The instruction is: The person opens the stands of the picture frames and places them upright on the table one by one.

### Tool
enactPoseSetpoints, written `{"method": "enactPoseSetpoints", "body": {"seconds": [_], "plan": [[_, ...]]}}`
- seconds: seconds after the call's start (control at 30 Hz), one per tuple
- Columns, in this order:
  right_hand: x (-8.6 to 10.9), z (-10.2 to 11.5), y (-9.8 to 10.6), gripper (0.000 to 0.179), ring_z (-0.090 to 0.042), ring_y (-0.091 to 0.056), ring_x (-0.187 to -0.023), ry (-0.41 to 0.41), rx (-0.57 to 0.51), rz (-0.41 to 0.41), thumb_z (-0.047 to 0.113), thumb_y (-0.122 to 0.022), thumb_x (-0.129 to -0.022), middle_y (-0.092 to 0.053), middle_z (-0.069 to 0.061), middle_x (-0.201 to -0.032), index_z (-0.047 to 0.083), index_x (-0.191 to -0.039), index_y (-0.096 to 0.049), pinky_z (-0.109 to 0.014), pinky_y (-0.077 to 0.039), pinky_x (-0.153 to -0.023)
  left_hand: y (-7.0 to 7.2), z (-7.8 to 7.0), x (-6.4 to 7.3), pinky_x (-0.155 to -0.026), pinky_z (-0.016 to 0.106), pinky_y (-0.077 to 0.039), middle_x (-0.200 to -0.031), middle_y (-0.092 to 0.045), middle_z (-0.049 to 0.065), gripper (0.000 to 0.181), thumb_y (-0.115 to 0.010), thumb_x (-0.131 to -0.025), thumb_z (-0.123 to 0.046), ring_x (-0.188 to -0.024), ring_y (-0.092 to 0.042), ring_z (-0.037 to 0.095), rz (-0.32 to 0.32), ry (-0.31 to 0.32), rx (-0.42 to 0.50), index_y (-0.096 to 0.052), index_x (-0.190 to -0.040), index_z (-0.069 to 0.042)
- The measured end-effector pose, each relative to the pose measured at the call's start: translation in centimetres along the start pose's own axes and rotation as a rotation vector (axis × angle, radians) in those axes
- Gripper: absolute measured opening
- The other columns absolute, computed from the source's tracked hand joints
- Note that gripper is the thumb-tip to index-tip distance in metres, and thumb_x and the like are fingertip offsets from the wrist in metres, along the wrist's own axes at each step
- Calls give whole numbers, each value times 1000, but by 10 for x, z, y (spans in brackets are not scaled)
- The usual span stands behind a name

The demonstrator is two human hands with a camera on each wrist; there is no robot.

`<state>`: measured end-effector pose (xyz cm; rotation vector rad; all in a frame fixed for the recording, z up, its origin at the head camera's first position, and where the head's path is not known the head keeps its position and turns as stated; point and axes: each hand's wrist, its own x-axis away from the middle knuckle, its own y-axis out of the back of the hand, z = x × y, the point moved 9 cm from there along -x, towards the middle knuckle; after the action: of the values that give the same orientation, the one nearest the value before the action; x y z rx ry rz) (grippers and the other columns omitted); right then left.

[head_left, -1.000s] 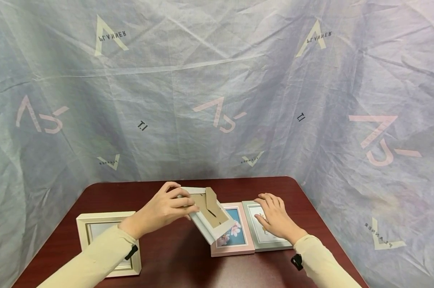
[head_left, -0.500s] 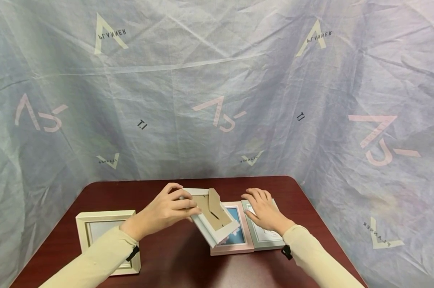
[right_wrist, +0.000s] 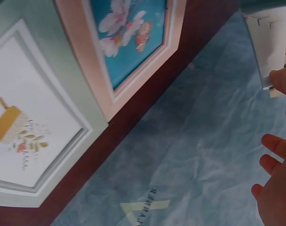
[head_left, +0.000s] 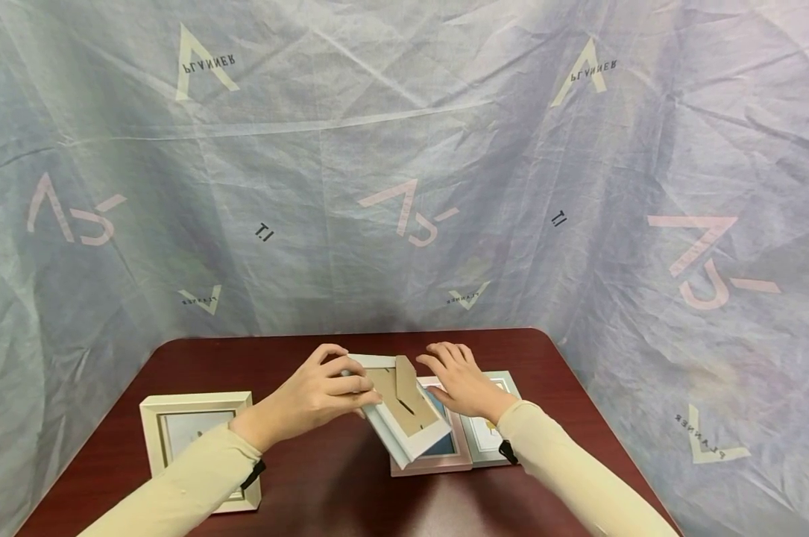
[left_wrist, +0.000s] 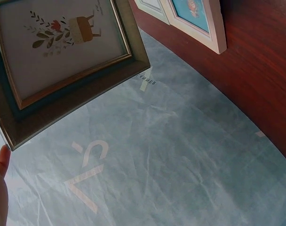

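While gripping the white rectangular picture frame with the tan backboard [head_left: 414, 426] by its left side, with fingers and thumb of the left hand [head_left: 313, 394] curled round, hold it steadily tilted above the glossy dark red table [head_left: 310, 477]. Best bring the right hand [head_left: 463, 384], holding nothing, fingers relaxed beside the frame, to the opposite border for support; hard to tell whether already touching. Avoid catching the tan strut [head_left: 405, 380] or scraping the pale pink rectangular frame [head_left: 438, 466] underneath.

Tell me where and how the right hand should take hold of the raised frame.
Probably best: pinch the right border of the raised frame from the right, clear of the brown flap. The left hand grips the opposite side, and the frame tilts back-up, its right border nearest the right hand.
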<state>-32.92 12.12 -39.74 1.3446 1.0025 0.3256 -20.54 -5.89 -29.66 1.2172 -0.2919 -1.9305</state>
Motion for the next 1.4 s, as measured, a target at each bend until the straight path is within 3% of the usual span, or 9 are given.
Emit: {"method": "enactPoseSetpoints", "body": {"seconds": [0.47,0.83,1.4], "plan": [[-18,13,4,54,-36,-41,-128,87,36,-24,15,-74,-88,-47,-18,-137,14,-138,-51,-52,-33,-100,-4,-5,-4,-87,45,-46,-99,-68,-9,26,-61,-95,-35,-95,-62,16,3,-22,14,-76,-109,-18],[-21,16,3,55,-35,-42,-128,111,85,-35,14,-74,-87,-49,-19,-136,16,-138,-52,-51,-34,-99,-5,-6,-4,-87,45,-47,-99,-68,-9,26,-61,-95,-35,-95,-63,16,-3,-22,16,-76,-109,-19],[-21,11,5,54,-36,-40,-129,76,165,-16,21,-75,-87,-46,-17,-139,19,-137,-54,-51,-32,-101,-8,-6,0,-87,45,-47,-100,-68,-9,27,-62,-95,-36,-95,-63,16,20,-10,-1,-75,-111,-19]]}}
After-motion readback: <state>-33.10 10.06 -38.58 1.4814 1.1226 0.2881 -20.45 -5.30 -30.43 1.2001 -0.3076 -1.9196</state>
